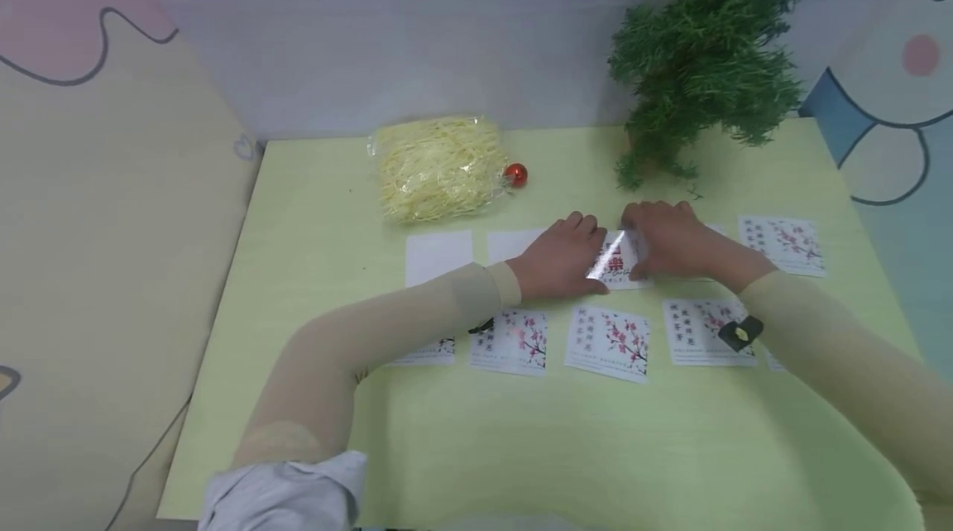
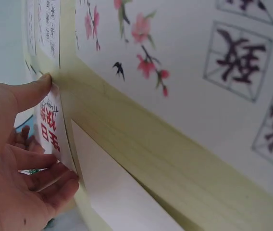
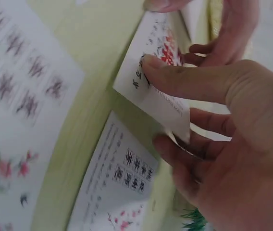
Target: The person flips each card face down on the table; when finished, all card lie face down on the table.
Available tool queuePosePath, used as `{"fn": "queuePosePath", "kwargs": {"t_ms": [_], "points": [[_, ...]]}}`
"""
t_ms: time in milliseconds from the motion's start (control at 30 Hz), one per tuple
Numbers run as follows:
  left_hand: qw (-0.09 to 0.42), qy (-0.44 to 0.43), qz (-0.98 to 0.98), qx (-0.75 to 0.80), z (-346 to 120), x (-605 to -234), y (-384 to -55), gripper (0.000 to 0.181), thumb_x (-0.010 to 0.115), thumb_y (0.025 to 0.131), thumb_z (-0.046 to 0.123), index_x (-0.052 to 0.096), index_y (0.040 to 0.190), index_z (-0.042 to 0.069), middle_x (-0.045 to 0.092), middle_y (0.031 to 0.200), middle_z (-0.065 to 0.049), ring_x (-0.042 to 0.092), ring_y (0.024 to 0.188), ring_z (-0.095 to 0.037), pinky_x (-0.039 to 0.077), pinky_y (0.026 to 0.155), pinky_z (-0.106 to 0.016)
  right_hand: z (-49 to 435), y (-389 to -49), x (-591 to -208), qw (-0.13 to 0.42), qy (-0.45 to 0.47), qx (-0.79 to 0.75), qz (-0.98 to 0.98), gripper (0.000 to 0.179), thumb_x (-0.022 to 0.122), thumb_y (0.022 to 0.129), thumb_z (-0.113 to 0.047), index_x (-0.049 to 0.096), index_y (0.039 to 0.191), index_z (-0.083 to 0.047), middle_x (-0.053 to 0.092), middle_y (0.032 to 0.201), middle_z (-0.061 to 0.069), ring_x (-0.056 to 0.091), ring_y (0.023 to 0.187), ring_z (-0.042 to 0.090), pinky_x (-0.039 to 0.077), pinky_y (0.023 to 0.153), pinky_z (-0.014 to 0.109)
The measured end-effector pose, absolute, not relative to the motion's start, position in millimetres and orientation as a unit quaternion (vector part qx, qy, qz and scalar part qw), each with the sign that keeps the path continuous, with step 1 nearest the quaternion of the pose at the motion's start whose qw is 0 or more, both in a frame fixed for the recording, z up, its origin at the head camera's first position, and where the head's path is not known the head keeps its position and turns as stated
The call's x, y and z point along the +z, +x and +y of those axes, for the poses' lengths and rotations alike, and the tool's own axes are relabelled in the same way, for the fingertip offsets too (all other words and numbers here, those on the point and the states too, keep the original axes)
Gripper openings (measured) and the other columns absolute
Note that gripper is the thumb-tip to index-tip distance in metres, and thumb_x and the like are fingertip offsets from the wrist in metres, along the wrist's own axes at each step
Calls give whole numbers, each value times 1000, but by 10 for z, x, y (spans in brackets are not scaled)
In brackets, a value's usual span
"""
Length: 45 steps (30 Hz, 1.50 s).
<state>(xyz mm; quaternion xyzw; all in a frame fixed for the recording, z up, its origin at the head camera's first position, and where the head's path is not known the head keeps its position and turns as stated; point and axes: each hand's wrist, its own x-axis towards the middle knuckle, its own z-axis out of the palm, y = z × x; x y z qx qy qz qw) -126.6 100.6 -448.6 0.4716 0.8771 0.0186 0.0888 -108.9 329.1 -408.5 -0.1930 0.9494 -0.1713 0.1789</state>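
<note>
A white card with red characters and black script (image 1: pixel 616 262) is held between the two hands over the row of cards farther back. My left hand (image 1: pixel 562 258) grips its left side, thumb at the near edge and fingers at the far edge. On the right side my right hand (image 1: pixel 666 241) pinches the card, with the thumb (image 3: pixel 167 77) lying over its printed face and the other fingers at the far edge. In the right wrist view the card (image 3: pixel 158 62) slants up from the table. A blank white card (image 2: pixel 117 178) lies just left of the left hand.
Cards printed with pink blossoms (image 1: pixel 606 341) form a nearer row, partly under both forearms; another blossom card (image 1: pixel 782 246) lies at the right. Farther back are a bag of pale yellow shreds (image 1: pixel 442 167), a red ball (image 1: pixel 516 175) and a green plant (image 1: pixel 700 68).
</note>
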Motion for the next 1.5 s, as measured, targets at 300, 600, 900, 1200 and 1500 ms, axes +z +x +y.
{"fn": "queuePosePath", "kwargs": {"t_ms": [300,600,900,1200,1500], "points": [[112,445,883,101,1104,-4395,-1273,110,70,97,74,26,172,6,53,141,-6,52,113,-18,49,100,-31,3255,-1144,-3941,187,-55,-365,911,60,85,94,-12,53,143,-2,64,122,22,63,100,30,50,82,38],[233,313,856,339,1058,-4338,-1269,109,85,94,49,14,170,18,62,147,-6,68,111,-15,56,96,-31,3404,-1014,-3993,210,-96,-512,828,56,64,106,4,48,160,-3,57,160,18,64,139,26,59,105,35],[155,314,910,224,1034,-4397,-1230,117,82,84,77,30,168,15,43,168,-3,33,160,-21,28,128,-48,3325,-871,-4292,193,-158,-353,902,95,96,87,-17,44,167,-10,41,174,20,39,158,49,36,124,68],[146,352,906,185,959,-4418,-1251,109,84,90,64,31,172,16,47,163,-6,43,151,-24,31,127,-47,3334,-841,-4345,150,-195,-259,934,75,97,86,-27,66,152,-7,51,168,20,45,153,48,32,126,69],[131,437,886,86,881,-4495,-1318,71,72,105,54,55,163,18,51,163,-2,43,153,-23,31,130,-47,3312,-839,-4305,127,-229,-204,943,71,97,84,-31,71,145,-5,50,167,21,43,154,50,28,123,75]]}}
